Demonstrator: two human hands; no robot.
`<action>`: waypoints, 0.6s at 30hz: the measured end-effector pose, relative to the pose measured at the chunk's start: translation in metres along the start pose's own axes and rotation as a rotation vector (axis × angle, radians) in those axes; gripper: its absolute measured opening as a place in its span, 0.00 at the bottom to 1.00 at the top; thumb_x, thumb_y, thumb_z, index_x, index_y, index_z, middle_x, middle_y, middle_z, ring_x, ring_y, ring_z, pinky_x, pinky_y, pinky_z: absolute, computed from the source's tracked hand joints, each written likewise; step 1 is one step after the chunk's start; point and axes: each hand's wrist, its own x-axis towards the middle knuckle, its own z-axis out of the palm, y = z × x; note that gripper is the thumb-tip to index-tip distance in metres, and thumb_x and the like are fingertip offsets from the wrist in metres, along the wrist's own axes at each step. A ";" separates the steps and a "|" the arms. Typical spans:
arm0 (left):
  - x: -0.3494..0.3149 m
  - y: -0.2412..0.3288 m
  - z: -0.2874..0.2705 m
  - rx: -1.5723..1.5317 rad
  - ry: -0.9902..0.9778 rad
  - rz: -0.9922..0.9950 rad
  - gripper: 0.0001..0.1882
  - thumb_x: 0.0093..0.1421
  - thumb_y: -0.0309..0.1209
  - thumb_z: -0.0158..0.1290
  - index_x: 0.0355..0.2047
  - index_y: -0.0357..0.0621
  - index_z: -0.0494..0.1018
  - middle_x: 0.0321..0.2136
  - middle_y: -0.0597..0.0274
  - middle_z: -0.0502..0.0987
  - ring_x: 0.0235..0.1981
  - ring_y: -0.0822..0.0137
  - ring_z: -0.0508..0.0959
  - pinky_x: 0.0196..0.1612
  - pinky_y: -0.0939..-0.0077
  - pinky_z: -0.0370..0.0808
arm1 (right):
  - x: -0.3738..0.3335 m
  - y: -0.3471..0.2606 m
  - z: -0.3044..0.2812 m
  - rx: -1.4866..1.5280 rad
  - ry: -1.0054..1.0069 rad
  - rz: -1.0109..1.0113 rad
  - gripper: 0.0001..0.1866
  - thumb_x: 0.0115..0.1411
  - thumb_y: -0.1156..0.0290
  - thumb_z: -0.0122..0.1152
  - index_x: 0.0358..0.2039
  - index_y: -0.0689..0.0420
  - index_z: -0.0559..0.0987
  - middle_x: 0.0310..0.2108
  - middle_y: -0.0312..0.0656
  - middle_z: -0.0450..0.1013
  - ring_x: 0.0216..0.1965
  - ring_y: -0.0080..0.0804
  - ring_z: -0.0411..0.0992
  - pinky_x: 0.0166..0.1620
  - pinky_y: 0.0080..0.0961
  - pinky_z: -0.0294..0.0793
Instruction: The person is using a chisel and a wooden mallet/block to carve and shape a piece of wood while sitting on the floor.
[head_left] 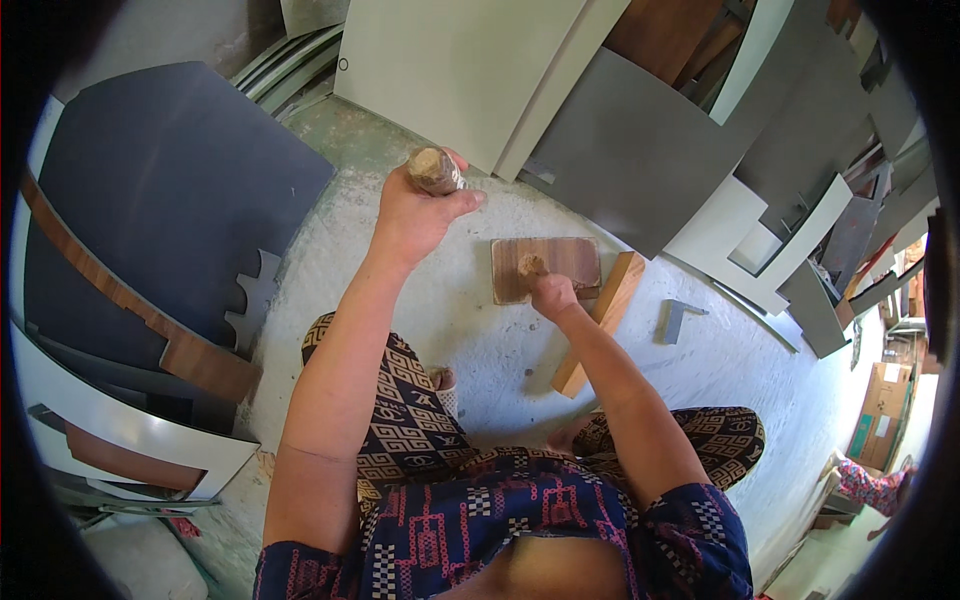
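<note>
My left hand point(412, 215) is wrapped round a short brown cylinder point(432, 176) with a tan round end and what looks like clear plastic about its side; its exact kind I cannot tell. It is held above the floor, up and left of a rectangular wood-grain board point(507, 272) that lies flat. Over this board my right hand point(555, 294) reaches in, its fingers drawn together at a tan, crumbly-looking patch point(531, 265). Whatever those fingers may grip is hidden. Slanting beside the board, under my right forearm, is a wooden bar point(622, 288).
A small grey angled piece point(674, 322) lies on the pale floor point(500, 390) right of the bar. Large grey and white panels point(630, 150) lean ahead; dark sheets point(170, 180) stand at left. A cardboard box point(882, 410) and another person's patterned sleeve or clothing point(868, 482) show far right.
</note>
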 end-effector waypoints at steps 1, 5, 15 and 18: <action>-0.001 -0.001 -0.002 0.007 0.007 -0.008 0.18 0.44 0.22 0.66 0.37 0.43 0.74 0.28 0.69 0.73 0.28 0.76 0.73 0.28 0.81 0.72 | 0.001 -0.003 -0.005 -0.019 -0.038 -0.029 0.07 0.49 0.72 0.53 0.26 0.56 0.80 0.33 0.49 0.77 0.36 0.46 0.77 0.38 0.38 0.76; 0.002 -0.009 -0.004 0.018 0.019 0.016 0.18 0.44 0.22 0.66 0.36 0.43 0.73 0.28 0.69 0.73 0.27 0.76 0.73 0.28 0.81 0.71 | 0.003 -0.014 -0.016 -0.084 -0.032 -0.123 0.08 0.50 0.71 0.53 0.25 0.56 0.80 0.33 0.49 0.78 0.36 0.44 0.77 0.39 0.38 0.76; 0.003 -0.014 -0.005 0.030 0.020 -0.013 0.17 0.44 0.23 0.65 0.36 0.43 0.73 0.26 0.70 0.73 0.26 0.77 0.72 0.26 0.80 0.70 | -0.001 -0.012 -0.006 0.179 0.100 0.324 0.10 0.52 0.70 0.53 0.31 0.57 0.80 0.34 0.52 0.76 0.37 0.49 0.76 0.42 0.40 0.76; 0.003 -0.013 -0.008 0.032 0.015 -0.011 0.17 0.45 0.23 0.65 0.36 0.43 0.73 0.26 0.69 0.73 0.26 0.77 0.72 0.26 0.80 0.70 | -0.011 0.006 -0.010 0.285 0.110 0.313 0.10 0.52 0.71 0.52 0.33 0.58 0.79 0.34 0.55 0.75 0.39 0.52 0.74 0.43 0.42 0.75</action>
